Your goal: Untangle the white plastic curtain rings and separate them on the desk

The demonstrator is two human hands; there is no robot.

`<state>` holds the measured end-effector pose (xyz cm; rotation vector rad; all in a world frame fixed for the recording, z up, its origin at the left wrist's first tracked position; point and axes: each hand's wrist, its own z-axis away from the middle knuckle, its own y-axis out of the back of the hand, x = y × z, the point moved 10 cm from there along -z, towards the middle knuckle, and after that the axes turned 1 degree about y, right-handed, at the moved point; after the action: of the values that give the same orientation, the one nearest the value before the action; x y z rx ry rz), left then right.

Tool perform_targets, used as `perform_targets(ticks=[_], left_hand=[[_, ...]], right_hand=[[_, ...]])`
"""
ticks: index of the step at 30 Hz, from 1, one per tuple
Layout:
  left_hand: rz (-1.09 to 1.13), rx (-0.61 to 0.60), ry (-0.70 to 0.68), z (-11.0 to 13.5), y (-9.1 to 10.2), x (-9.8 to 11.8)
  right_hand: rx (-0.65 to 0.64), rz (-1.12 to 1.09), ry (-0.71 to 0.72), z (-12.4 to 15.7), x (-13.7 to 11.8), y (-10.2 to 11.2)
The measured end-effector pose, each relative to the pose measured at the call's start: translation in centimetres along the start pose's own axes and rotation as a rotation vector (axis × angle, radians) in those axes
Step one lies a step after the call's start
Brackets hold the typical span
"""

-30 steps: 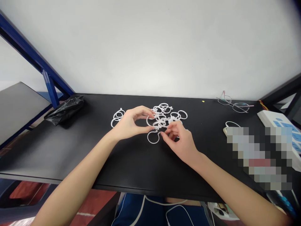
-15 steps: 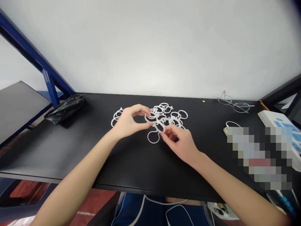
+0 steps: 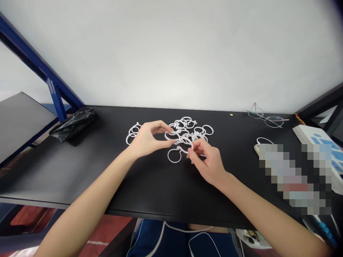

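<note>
Mid-table, a tangle of white plastic rings (image 3: 184, 130) on the black table (image 3: 80, 175). Item: right hand (image 3: 207, 160), narrow pinch on one ring. Item: left hand (image 3: 148, 139), curved wide at the tangle's left edge; grip cannot be told. Far left, black plastic bag (image 3: 73, 125); far right, eyeglasses (image 3: 265, 118).

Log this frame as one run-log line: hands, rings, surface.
left hand: pinching tangled white plastic rings | right hand: pinching same rings | surface: black tabletop

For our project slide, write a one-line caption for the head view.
Left hand and right hand hold parts of a tangle of white plastic rings on a black table.
</note>
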<state>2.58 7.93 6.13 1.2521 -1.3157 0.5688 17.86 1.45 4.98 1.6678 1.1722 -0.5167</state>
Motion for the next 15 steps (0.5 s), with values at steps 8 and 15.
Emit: perform_targets(ticks=[8,15], left_hand=[[-0.002,0.1,0.016,-0.3,1.4,-1.0],[-0.004,0.162,-0.008,-0.5,2.3,-1.6]], right_hand=[[0.068,-0.067,-0.016,0.2,0.3,0.7],[0.064,0.037,-0.08,-0.1,0.9,0.8]])
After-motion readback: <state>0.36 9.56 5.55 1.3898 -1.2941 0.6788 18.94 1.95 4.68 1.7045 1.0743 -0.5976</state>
